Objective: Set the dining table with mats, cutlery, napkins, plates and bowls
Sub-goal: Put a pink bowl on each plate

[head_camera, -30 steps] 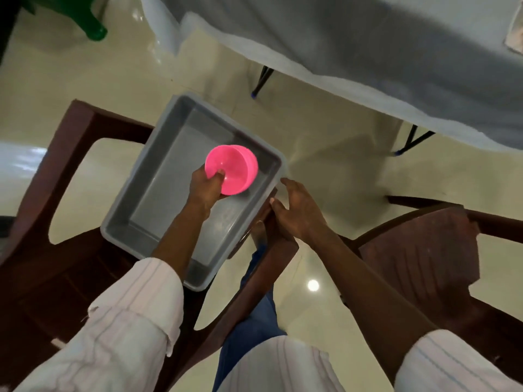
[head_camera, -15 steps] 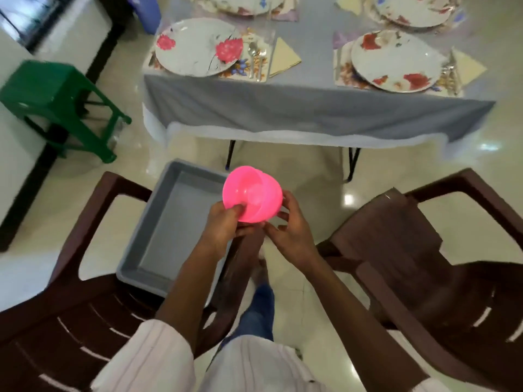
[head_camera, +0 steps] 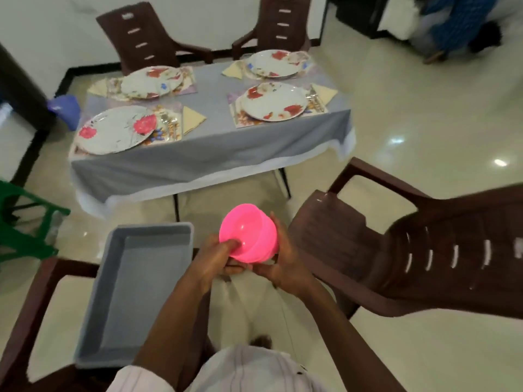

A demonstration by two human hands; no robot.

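A stack of pink bowls [head_camera: 249, 233] is held in front of me with both hands. My left hand [head_camera: 218, 258] grips its near rim, thumb inside the top bowl. My right hand [head_camera: 283, 261] cups the stack's right side and bottom. Ahead stands the dining table [head_camera: 203, 157] under a grey cloth. It carries several flowered plates [head_camera: 116, 128] on mats, with folded yellow napkins [head_camera: 192, 118] and cutlery [head_camera: 168, 123] beside them.
An empty grey tub [head_camera: 135, 290] sits on a brown chair [head_camera: 42, 281] at my left. Another brown chair [head_camera: 418, 250] stands at my right, two more behind the table. A green stool [head_camera: 19, 222] is at the far left, a person [head_camera: 452, 24] at the top right.
The view has lifted from the tub to the whole table. The pink bowls came up out of the tub, and my right hand left the chair arm and took hold of them.
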